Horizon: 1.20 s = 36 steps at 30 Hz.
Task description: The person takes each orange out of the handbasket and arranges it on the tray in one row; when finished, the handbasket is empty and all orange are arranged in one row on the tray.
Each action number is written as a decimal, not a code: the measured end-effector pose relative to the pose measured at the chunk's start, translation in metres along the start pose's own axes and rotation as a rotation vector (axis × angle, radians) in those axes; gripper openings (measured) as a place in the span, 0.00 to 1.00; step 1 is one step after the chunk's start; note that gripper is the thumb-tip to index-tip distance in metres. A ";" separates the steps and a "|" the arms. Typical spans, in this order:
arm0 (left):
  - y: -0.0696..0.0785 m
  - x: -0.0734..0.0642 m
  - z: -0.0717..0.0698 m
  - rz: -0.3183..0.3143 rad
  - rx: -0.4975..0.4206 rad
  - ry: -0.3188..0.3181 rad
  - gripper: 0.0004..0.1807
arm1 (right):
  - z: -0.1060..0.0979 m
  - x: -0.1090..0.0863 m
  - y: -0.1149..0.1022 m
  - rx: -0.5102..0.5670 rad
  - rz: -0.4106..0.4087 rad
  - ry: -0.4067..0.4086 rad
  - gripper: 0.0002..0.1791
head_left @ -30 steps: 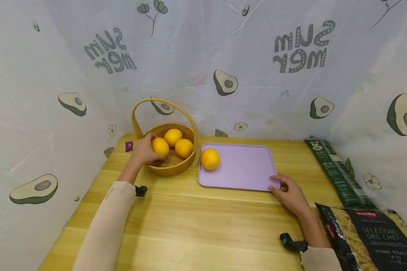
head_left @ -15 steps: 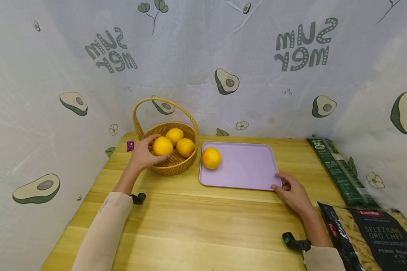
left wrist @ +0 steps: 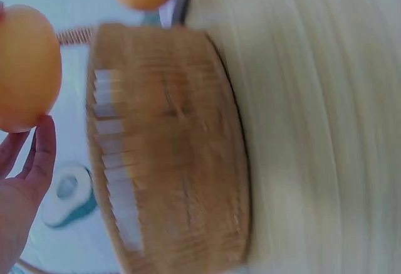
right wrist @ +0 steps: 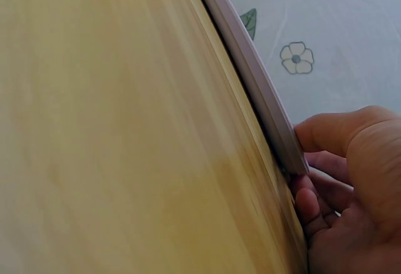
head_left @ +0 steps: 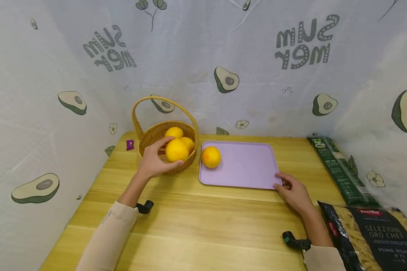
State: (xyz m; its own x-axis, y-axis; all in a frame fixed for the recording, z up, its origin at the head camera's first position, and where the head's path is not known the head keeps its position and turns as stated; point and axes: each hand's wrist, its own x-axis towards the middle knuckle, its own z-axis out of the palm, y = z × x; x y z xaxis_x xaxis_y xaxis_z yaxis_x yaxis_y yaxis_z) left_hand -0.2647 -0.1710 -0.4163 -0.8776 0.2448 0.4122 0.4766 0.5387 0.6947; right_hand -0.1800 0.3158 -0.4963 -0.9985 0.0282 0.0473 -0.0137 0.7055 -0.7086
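Observation:
My left hand [head_left: 155, 159] grips an orange [head_left: 177, 151] between thumb and fingers, above the front of the wicker basket [head_left: 145, 141]. In the left wrist view that held orange [left wrist: 28, 67] is raised clear of the basket's rim. Two more oranges lie inside the basket, one at the back [head_left: 174, 132] and one partly hidden behind the held fruit [head_left: 188, 143]. Another orange [head_left: 211, 157] rests at the left end of the lilac tray [head_left: 245, 163]. At the tray's front right corner, my right hand [head_left: 294, 192] pinches the edge; the right wrist view shows fingers under the rim [right wrist: 269, 108].
A small purple wrapped sweet [head_left: 130, 145] lies left of the basket. The basket's tall handle [head_left: 164, 100] arches over it. On the right are a green packet [head_left: 342, 171] and a bag of penne pasta [head_left: 369, 237]. A printed curtain [head_left: 190, 67] stands behind the table.
My left hand has lifted the orange from the left side of the basket and carried it to the right, toward the tray. The right hand keeps its place at the tray corner.

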 end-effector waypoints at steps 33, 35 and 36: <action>0.073 0.077 0.125 0.111 0.164 -0.312 0.48 | 0.003 0.000 -0.006 -0.002 0.004 0.046 0.28; 0.069 0.081 0.129 0.094 0.174 -0.335 0.48 | 0.004 -0.001 -0.005 0.001 0.003 0.044 0.28; 0.067 0.083 0.132 0.088 0.181 -0.348 0.48 | 0.004 -0.001 -0.005 0.001 0.003 0.042 0.28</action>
State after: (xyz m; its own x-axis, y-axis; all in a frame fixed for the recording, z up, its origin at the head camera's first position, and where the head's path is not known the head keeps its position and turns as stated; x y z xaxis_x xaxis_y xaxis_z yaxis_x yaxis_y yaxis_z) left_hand -0.3126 -0.0087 -0.4134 -0.8138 0.5381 0.2195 0.5611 0.6290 0.5381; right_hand -0.1787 0.3091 -0.4956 -0.9954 0.0599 0.0743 -0.0106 0.7044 -0.7097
